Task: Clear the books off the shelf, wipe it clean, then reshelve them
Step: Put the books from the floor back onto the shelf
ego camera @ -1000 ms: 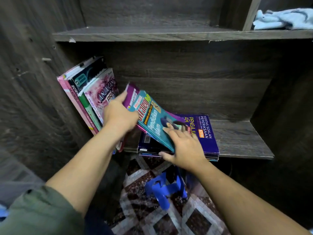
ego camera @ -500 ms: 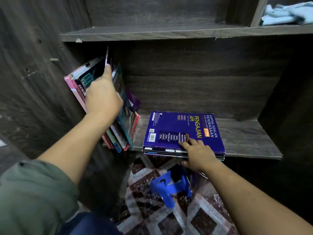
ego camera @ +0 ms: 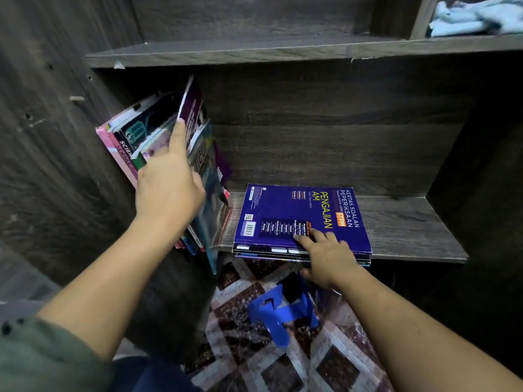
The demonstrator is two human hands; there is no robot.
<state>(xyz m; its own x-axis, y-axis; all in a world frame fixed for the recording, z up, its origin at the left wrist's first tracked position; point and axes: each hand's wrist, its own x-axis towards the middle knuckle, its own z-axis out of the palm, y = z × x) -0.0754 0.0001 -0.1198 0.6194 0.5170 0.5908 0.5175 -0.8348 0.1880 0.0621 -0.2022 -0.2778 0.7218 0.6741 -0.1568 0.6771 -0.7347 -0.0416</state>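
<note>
shelf (ego camera: 402, 224): one dark wood board, carrying two groups of books, bare wood at its right end.
leaning books (ego camera: 141, 131): one row at the left end, tilted against the side wall; at least five covers told apart (pink, black, green-spined, purple, teal); exact count cannot be told.
purple book (ego camera: 192, 108): one, tallest in the row, top corner raised above the rest.
flat stack (ego camera: 300, 210): one pile lying near the shelf's front edge, just beside the row; one blue-violet cover marked "pengajian am" on top, several thin books beneath, number unclear.
left hand (ego camera: 167, 188): one index finger straight up along the purple book; other fingers hidden behind the hand, so grasp cannot be told.
right hand (ego camera: 328, 256): grasping the front edge of the flat stack, fingers on the top cover, thumb under the edge.
blue bookend (ego camera: 280, 312): one, on the patterned floor (ego camera: 311, 363) below the shelf.
cloth (ego camera: 475, 18): one, pale blue, crumpled on the upper shelf (ego camera: 254, 50) at far right.
</note>
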